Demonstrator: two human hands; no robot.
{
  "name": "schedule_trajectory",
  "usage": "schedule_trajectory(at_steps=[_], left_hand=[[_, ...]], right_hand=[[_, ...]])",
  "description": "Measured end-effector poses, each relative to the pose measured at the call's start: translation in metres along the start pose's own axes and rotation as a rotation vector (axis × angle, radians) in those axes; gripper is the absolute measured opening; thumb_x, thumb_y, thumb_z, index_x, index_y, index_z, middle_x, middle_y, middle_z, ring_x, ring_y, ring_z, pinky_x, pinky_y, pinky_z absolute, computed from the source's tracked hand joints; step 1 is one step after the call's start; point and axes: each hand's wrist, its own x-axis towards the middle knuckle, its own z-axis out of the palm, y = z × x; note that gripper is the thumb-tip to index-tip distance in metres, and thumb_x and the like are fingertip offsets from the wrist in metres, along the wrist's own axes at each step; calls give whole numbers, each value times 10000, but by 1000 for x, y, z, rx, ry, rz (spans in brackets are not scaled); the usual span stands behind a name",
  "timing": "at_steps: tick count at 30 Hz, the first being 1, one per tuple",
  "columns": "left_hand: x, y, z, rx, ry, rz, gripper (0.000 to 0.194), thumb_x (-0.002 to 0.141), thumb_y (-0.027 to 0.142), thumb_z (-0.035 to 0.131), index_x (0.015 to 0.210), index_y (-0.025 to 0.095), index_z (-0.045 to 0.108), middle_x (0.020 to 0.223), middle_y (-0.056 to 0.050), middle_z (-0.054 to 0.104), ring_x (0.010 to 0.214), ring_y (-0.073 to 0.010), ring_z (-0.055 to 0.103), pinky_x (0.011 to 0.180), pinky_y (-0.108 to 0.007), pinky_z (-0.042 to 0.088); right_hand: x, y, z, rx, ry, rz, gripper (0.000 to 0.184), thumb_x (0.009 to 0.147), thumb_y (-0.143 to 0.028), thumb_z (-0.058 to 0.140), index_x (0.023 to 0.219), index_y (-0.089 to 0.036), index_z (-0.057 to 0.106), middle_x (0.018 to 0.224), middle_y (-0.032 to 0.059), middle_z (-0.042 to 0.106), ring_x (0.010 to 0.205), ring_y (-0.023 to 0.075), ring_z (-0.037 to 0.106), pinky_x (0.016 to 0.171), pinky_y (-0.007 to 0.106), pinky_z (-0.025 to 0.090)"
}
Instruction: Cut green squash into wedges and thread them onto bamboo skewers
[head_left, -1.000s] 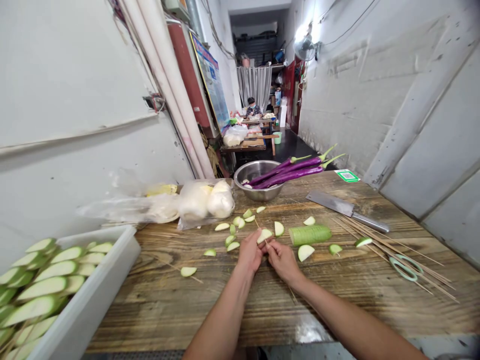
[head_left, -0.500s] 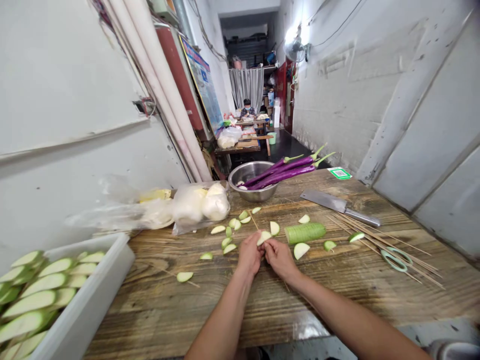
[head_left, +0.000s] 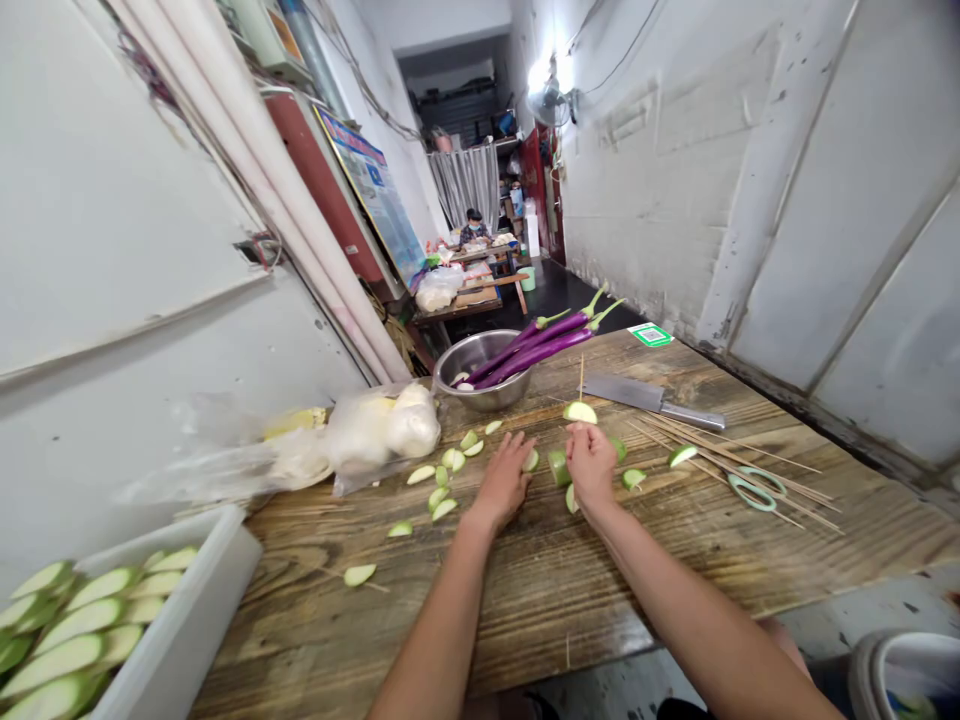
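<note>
A: How are the two arms placed?
B: Both reach forward from the bottom edge over a wooden desk (head_left: pixel 525 610). The left hand (head_left: pixel 507 482) is low and palm down; the right hand (head_left: pixel 592 462) is raised a little, knuckles up.

A: How open is each hand?
B: The left is open, fingers extended and slightly apart, their tips at a pale half-round slice (head_left: pixel 531 460) on the desk; whether they press on it, I cannot tell. The right is closed in a fist around a thin skewer, clamped just below a green-edged slice (head_left: pixel 580 412). The skewer's upper end (head_left: pixel 582 376) stands nearly upright above that slice.

A: What blocks the view?
B: The right hand hides the middle of a cut green vegetable (head_left: pixel 559 468) and part of a half-round piece (head_left: pixel 571 498) beside it.

A: And around them?
B: Loose slices (head_left: pixel 437 497) lie left of the left hand. Beyond is a steel bowl (head_left: pixel 489 398) with purple eggplants (head_left: pixel 534 352) leaning over its rim. To the right are a cleaver (head_left: pixel 624 390), loose bamboo skewers (head_left: pixel 750 458) and pale green scissors (head_left: pixel 756 490). A white bin (head_left: pixel 196 610) of larger slices sits at far left.
</note>
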Motion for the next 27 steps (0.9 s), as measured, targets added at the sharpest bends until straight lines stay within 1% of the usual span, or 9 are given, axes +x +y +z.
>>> schedule_trajectory(at_steps=[2, 8, 11, 13, 17, 20, 22, 24, 27], left_hand=[[17, -4, -2, 186, -119, -9, 465, 490, -1, 689, 886, 239, 648, 1195, -72, 553, 1283, -209, 290, 1072, -339, 137], [53, 1, -12, 836, -473, 1, 596, 413, 171, 760, 992, 218, 627, 1084, -106, 582, 1067, -291, 494, 944, -363, 334], [52, 9, -10, 1031, -485, -15, 610, 430, 272, 773, 1010, 176, 612, 1034, -114, 575, 991, -281, 513, 859, -350, 380], [43, 11, -8, 1009, -421, -16, 508, 468, 284, 758, 944, 171, 622, 962, -87, 593, 903, -241, 537, 795, -322, 403], [15, 3, -12, 582, -171, -44, 231, 603, 263, 681, 801, 165, 613, 747, -12, 611, 697, -145, 553, 665, -254, 419], [-7, -6, -27, -19, 116, -159, 246, 651, 286, 668, 846, 163, 581, 725, 1, 623, 633, -112, 572, 592, -220, 432], [-16, -9, -41, -449, 272, -215, 240, 672, 258, 666, 868, 166, 561, 811, -20, 649, 724, -124, 613, 643, -228, 465], [-19, -8, -53, -761, 354, -246, 171, 713, 202, 632, 858, 151, 557, 882, -62, 660, 840, -150, 626, 742, -266, 484], [-17, -5, -64, -961, 398, -290, 107, 779, 156, 559, 876, 112, 566, 904, -122, 665, 890, -182, 629, 793, -303, 496]], right_hand=[[5, 2, -3, 5, 17, 11, 274, 828, -367, 384, 785, -149, 545, 458, -71, 410, 391, 84, 363, 412, 195, 301], [2, 7, 2, 22, -1, 23, 256, 804, -347, 402, 732, -157, 558, 425, -71, 414, 393, 93, 383, 418, 198, 311], [0, 7, 4, 25, -27, 27, 263, 800, -360, 408, 730, -158, 562, 421, -69, 415, 398, 97, 391, 417, 200, 312], [-1, 7, 4, 23, -48, 33, 266, 802, -361, 404, 735, -158, 561, 422, -67, 415, 398, 97, 390, 412, 199, 306], [-10, 0, 5, 25, -145, 39, 265, 805, -365, 409, 736, -157, 556, 430, -65, 416, 394, 92, 382, 405, 197, 297], [-25, -6, 8, 31, -315, 38, 270, 798, -386, 440, 703, -162, 557, 410, -71, 402, 371, 85, 358, 391, 195, 281], [-39, -7, 10, 23, -499, 52, 272, 803, -392, 447, 697, -165, 553, 398, -77, 396, 358, 79, 340, 387, 192, 268], [-53, -5, 12, -9, -684, 65, 278, 818, -394, 432, 707, -166, 545, 397, -79, 392, 358, 75, 332, 392, 190, 259], [-68, 2, 12, -90, -839, 40, 280, 831, -387, 419, 733, -162, 554, 409, -78, 382, 374, 78, 335, 407, 194, 258]])
